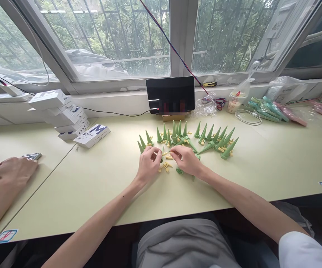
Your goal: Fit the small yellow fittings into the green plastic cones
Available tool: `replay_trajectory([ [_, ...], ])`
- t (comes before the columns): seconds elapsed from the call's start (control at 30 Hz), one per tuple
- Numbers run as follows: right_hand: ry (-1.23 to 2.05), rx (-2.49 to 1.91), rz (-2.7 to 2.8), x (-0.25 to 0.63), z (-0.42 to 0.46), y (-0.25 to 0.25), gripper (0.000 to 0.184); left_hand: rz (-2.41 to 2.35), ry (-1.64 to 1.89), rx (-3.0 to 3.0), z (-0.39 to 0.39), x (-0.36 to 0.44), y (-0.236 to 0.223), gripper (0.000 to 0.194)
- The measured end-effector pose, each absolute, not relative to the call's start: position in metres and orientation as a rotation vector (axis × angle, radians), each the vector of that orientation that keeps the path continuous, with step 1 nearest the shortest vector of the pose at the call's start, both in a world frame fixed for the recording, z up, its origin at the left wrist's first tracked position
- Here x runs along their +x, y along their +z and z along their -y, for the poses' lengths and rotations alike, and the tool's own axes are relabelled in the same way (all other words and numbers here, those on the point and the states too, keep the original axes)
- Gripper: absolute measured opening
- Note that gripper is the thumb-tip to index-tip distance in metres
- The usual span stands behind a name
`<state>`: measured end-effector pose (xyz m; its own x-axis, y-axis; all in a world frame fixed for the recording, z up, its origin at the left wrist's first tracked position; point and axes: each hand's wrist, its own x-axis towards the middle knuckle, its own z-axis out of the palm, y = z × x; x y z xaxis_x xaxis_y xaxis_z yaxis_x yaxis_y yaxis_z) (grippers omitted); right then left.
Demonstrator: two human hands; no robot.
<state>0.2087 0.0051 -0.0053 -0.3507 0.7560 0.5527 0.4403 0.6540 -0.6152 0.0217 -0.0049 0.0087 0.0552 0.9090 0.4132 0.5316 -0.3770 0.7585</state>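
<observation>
My left hand (149, 162) is closed around a green plastic cone (162, 150), mostly hidden by the fingers. Close beside it, my right hand (187, 159) pinches a small yellow plastic piece (166, 152) between thumb and fingertips, near the cone. Loose yellow pieces (165, 166) lie on the table just below the hands. Under my right hand a green cone (179, 170) rests on its side with its round opening showing. Behind both hands stand several green cones (174, 133), many with yellow pieces at their bases; a few are tipped over.
A dark tablet (170, 95) leans by the window. White boxes (66, 115) are stacked at the left, with one box (92, 135) lying apart. Another person's hand (12, 171) rests at the far left. Bagged green and pink items (278, 109) and a cup in a bag (237, 97) sit back right.
</observation>
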Motion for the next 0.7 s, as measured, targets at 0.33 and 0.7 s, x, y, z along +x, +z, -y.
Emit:
replay_trajectory([
  [0.33, 0.481, -0.943, 1.997, 0.2086, -0.0044, -0.0055, 0.012, -1.408, 1.243, 1.919, 0.0064, 0.0214, 0.0070, 0.016],
  [0.7, 0.496, -0.937, 2.008, 0.2085, -0.0041, -0.0050, 0.009, -1.359, 1.212, 1.873, 0.0060, 0.0217, 0.0023, 0.022],
])
